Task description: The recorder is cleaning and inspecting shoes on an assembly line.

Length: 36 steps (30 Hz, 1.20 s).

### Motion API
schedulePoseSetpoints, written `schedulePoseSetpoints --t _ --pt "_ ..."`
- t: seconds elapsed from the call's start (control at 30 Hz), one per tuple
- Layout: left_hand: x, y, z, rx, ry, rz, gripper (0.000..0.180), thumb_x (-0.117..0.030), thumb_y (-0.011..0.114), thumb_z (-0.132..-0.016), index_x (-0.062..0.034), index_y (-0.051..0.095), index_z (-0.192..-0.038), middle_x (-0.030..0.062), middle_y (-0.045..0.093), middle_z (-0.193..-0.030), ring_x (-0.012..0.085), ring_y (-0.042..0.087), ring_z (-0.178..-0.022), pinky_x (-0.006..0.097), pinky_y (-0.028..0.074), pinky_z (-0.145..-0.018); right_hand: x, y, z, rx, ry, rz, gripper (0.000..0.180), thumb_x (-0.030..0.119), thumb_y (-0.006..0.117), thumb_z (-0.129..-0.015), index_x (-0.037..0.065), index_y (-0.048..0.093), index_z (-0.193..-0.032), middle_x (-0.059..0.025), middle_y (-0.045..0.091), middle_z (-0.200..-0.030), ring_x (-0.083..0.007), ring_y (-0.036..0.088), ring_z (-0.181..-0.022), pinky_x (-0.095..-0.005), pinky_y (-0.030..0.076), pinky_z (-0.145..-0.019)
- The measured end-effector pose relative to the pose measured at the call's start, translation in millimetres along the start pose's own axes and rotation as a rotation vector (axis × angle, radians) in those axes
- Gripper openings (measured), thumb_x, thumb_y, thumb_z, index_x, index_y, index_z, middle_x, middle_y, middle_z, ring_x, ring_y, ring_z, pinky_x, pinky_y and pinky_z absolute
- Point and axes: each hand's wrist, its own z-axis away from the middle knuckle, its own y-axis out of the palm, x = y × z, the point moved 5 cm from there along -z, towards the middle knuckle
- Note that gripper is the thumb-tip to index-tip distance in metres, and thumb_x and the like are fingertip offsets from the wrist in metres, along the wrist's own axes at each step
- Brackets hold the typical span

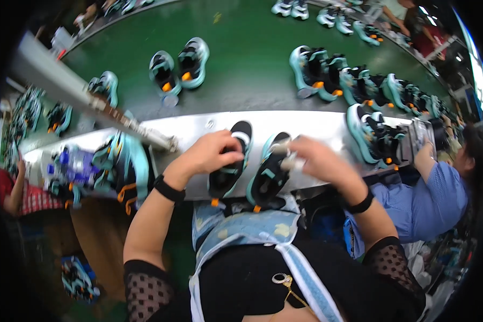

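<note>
Two black and mint-green sports shoes, a left one [226,174] and a right one [270,180], lie side by side on the pale metal ledge before me, with orange tabs at their heels. Over the left shoe hovers or rests my left hand [214,153], its fingers curled in and its thumb pointing across the shoe. Whether a lace or anything else is in those fingers is hidden. My right hand [324,161] is blurred by motion beside the right shoe's upper. Beige covers sit on some of its fingertips, which are spread apart with nothing visible between them.
Beyond the ledge runs a green conveyor belt [241,59] carrying pairs of similar shoes [193,63]. More shoes [367,134] stand at the ledge's right end. A slanted metal post [99,107] rises at left. Co-workers sit on both sides, one in a blue shirt [424,201].
</note>
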Motion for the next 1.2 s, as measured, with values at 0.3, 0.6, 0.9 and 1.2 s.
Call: schedulePoseSetpoints --t 0.3,0.6,0.9,1.2 --pt "-18.1 54.2 -19.9 0.293 -0.039 -0.555 0.010 -0.010 0.064 -0.076 -0.0084 0.074 -0.079 0.0152 0.058 -0.089 0.0336 0.057 -0.090 0.041 0.048 -0.078 1.7 45.7 19.4 -0.075 0.100 0.137 0.030 0.023 0.065 -0.088 0.012 0.060 -0.116 -0.0105 0.058 -0.082 -0.0336 0.062 -0.076 -0.0432 0.050 -0.065" --pt "-27.5 37.9 17.2 -0.493 -0.303 -0.143 0.029 -0.008 0.077 -0.070 -0.0020 0.065 -0.096 0.0105 0.054 -0.084 0.0286 0.052 -0.084 0.039 0.044 -0.074 -9.2 48.9 34.7 -0.277 0.246 0.057 0.024 0.025 0.062 -0.091 0.005 0.054 -0.102 -0.0149 0.058 -0.084 -0.0375 0.062 -0.080 -0.0453 0.050 -0.065" --pt "-39.5 38.8 23.1 -0.424 0.089 -0.090 0.027 -0.003 0.071 -0.074 -0.0054 0.067 -0.100 0.0111 0.063 -0.091 0.0307 0.056 -0.095 0.039 0.045 -0.083 -11.4 44.2 34.1 -0.269 0.256 0.169 0.034 0.036 0.067 -0.087 0.006 0.058 -0.100 -0.0126 0.060 -0.077 -0.0354 0.062 -0.072 -0.0440 0.049 -0.061" --pt "-47.9 50.1 12.5 -0.503 0.009 -0.064 0.020 -0.003 0.066 -0.079 -0.0046 0.067 -0.099 0.0109 0.062 -0.095 0.0308 0.057 -0.093 0.038 0.045 -0.084 -13.8 27.2 35.4 -0.293 0.272 0.180 0.035 0.038 0.072 -0.083 0.006 0.057 -0.083 -0.0144 0.061 -0.075 -0.0328 0.064 -0.072 -0.0423 0.049 -0.059"
